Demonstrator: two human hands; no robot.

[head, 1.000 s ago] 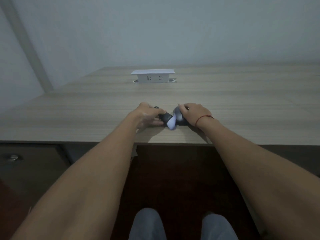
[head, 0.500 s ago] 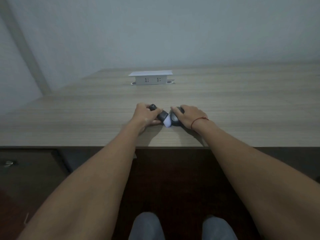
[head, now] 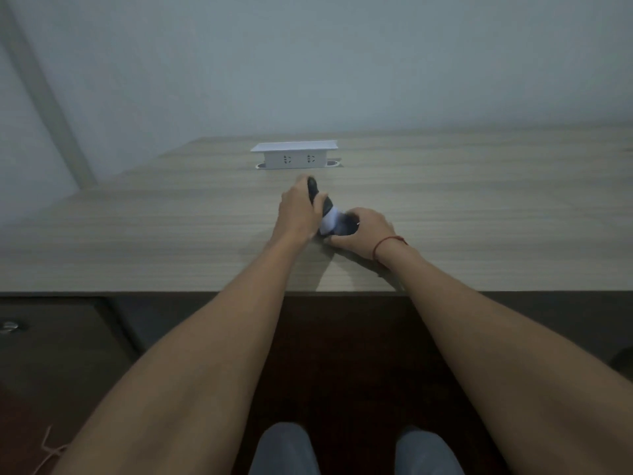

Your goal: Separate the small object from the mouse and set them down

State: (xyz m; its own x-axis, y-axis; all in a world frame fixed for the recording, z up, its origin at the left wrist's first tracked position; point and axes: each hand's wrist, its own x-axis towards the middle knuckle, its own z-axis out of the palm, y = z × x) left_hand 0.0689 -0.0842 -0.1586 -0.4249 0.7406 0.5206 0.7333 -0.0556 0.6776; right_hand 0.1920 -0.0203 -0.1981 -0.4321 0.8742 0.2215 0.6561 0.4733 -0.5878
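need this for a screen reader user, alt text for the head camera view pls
Two bare hands work a dark object with a white band on a wooden desk: the left hand grips its upper end, the right hand holds the lower. A white socket box stands behind.

Two hands are counted: one left hand [head: 298,210] and one right hand [head: 363,231]. One dark object with a white part [head: 328,214] is held between them; what it is cannot be told. One red cord [head: 387,242] is seen around the right wrist. One wooden desk [head: 479,214] is present. One white socket box [head: 294,156] is counted on it, with two outlets shown on its face. Two knees [head: 286,450] are seen below.
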